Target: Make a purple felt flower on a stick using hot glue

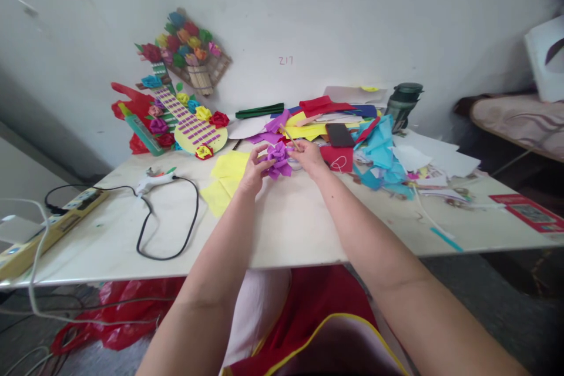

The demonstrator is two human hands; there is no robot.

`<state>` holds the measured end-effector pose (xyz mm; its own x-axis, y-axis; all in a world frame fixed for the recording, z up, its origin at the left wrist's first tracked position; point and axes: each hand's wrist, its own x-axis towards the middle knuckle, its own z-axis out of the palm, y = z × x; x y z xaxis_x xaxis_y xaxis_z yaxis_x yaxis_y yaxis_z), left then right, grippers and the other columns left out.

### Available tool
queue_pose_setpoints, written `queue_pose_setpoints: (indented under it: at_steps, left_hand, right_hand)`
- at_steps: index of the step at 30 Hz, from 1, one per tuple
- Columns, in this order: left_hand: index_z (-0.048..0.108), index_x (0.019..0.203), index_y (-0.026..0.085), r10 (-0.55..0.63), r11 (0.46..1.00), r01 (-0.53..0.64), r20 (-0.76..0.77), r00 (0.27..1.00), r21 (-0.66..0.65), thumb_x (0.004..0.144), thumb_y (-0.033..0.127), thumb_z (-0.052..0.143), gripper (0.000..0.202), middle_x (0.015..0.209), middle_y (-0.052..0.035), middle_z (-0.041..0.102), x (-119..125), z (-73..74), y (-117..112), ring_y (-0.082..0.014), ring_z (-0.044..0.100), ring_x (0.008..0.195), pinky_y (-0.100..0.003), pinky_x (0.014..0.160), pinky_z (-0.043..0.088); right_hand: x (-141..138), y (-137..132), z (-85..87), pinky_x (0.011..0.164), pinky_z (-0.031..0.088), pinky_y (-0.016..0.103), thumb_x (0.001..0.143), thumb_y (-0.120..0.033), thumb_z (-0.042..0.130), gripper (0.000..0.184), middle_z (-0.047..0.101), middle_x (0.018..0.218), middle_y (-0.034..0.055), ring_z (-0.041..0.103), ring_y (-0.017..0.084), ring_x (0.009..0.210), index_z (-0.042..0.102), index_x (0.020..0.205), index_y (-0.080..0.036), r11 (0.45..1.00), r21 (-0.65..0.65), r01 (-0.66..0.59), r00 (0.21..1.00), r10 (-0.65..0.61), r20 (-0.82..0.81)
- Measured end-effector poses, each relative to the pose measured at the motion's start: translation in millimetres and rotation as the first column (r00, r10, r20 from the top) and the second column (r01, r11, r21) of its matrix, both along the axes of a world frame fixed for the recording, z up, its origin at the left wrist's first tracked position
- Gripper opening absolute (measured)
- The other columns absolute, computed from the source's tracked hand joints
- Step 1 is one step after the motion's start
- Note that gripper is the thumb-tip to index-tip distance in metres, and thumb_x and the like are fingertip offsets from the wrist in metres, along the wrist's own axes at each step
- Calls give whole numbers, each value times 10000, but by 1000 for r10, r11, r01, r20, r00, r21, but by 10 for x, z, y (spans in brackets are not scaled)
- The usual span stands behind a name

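The purple paper flower (277,160) is above the front middle of the table (299,235), between the two hands; the left hand (254,170) pinches its left side, thumb in front, the other fingertips partly lost behind the petals; the right hand (307,157) pinches a thin stick (289,136) slanting up and left, its lower end covered by the fingers; whether those fingers also touch the petals I cannot tell. A pale round object (294,163) below the right fingers is mostly hidden and too blurred to name; the left hand and forearm cover part of the yellow sheets (227,179); the turquoise paper (385,153) lies crumpled over scraps that are hard to make out; the power strip (70,223) runs out of view at the left.
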<state>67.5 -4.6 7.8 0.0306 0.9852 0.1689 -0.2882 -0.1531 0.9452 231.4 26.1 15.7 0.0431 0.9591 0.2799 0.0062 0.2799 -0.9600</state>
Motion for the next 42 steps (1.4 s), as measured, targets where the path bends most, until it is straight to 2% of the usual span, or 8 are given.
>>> queue_pose_setpoints:
  at_steps: [3, 5, 11, 16, 23, 27, 33, 42]
  left_hand:
    - [575, 1096, 229, 20, 1000, -19, 65, 998, -23, 595, 412, 731, 556, 734, 21, 660, -35, 10, 32, -139, 616, 623, -216, 518, 405]
    - [596, 1052, 211, 23, 999, -20, 80, 997, -32, 607, 454, 730, 524, 710, 16, 646, -51, -1, 57, -134, 608, 606, -217, 510, 398]
    - [655, 910, 185, -15, 998, 11, -62, 998, -58, 564, 361, 792, 412, 665, 14, 638, -53, -74, 91, -107, 555, 523, -218, 470, 359]
    - [619, 697, 156, -11, 996, 1, -115, 993, -84, 539, 362, 777, 304, 551, 28, 549, -57, -84, 101, -87, 474, 455, -219, 441, 328]
    - [637, 667, 151, 52, 998, -54, -45, 998, -38, 540, 320, 765, 247, 541, 28, 551, -30, -59, 76, -85, 474, 464, -213, 444, 322]
    - [655, 672, 142, 51, 999, -51, 28, 998, 4, 522, 293, 781, 248, 570, 14, 593, 1, -46, 61, -94, 508, 506, -224, 503, 387]
    - [655, 683, 141, 11, 1000, -11, 46, 999, 14, 530, 290, 791, 254, 598, 6, 607, 5, -59, 64, -106, 531, 541, -239, 537, 411]
    - [620, 613, 150, -49, 999, 46, -124, 991, -29, 469, 416, 861, 387, 538, 16, 562, -8, -71, 47, -85, 473, 482, -228, 485, 367]
  right_hand:
    - [21, 0, -1, 760, 536, 285, 625, -138, 672, 238, 727, 823, 19, 668, 144, 768, 678, 861, -170, 999, 19, -41, 999, 40, 8]
    - [27, 1, -10, 768, 528, 276, 629, -146, 685, 256, 729, 841, 22, 667, 137, 777, 685, 884, -164, 997, 35, -64, 998, 63, 18]
    - [23, -24, 0, 757, 520, 275, 633, -119, 674, 314, 714, 814, 18, 652, 132, 762, 696, 946, -136, 996, 42, -84, 992, 79, 101]
    - [9, -75, 37, 753, 515, 279, 633, -100, 671, 353, 708, 817, 26, 637, 129, 751, 696, 984, -109, 995, 18, -94, 985, 90, 148]
    - [15, -47, -11, 767, 520, 287, 642, -72, 659, 331, 719, 835, 43, 651, 145, 771, 711, 966, -112, 995, -17, -96, 983, 97, 157]
    - [8, -34, -25, 783, 528, 293, 657, -64, 653, 309, 731, 870, 57, 664, 148, 796, 711, 956, -118, 994, -42, -102, 981, 108, 163]
    - [-7, -40, -20, 805, 543, 310, 654, -71, 661, 283, 736, 914, 67, 678, 170, 847, 711, 928, -121, 993, -40, -115, 983, 119, 140]
    - [-35, -68, 5, 769, 540, 302, 657, -49, 638, 309, 732, 870, 53, 660, 145, 766, 701, 952, -120, 992, -73, -104, 983, 113, 143]
